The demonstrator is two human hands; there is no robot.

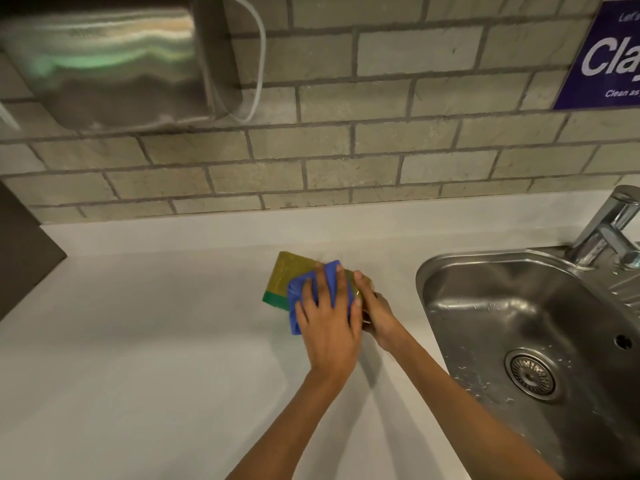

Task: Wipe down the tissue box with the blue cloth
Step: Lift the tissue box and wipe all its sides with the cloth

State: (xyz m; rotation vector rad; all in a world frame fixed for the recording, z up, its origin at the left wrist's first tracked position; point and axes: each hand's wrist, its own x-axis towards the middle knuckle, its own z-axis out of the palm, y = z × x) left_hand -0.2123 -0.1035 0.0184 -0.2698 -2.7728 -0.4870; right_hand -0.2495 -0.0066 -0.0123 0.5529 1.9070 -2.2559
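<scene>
A gold and green tissue box (284,276) lies on the white counter (156,341), just left of the sink. A blue cloth (295,295) is draped over the box's top and near side. My left hand (327,320) lies flat on the cloth with fingers spread, pressing it against the box. My right hand (375,315) grips the box's right end, its thumb over the top edge. Most of the box's right half is hidden under the cloth and both hands.
A steel sink (519,306) with a drain sits at the right, its tap (609,230) at the back. A metal dispenser (114,64) hangs on the brick wall at upper left. A purple sign (606,57) is at upper right.
</scene>
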